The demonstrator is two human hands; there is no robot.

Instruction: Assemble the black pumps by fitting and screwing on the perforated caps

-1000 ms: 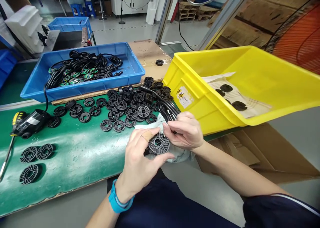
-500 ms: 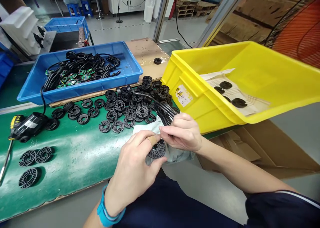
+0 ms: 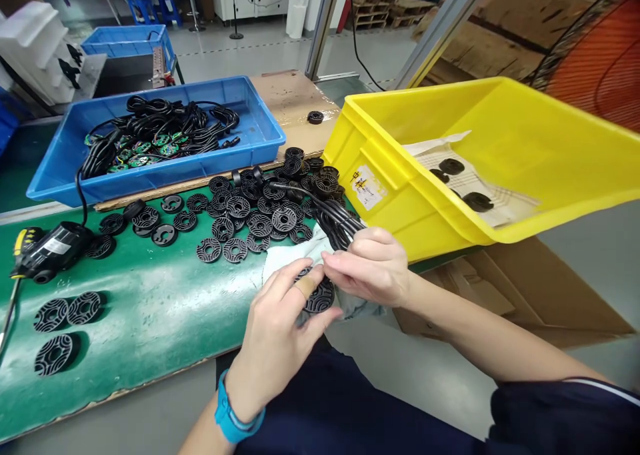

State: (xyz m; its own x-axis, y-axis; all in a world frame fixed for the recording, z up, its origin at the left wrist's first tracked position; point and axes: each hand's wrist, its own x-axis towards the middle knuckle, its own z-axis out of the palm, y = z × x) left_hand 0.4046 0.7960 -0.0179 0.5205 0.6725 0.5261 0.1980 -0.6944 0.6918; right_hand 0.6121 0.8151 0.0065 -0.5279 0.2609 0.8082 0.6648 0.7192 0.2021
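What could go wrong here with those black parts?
The black disc in the left hand is close to the edge of the green bench, so a slip might drop it to the floor. The cable bundle at the right hand lies across the loose discs, so pulling it could scatter them.
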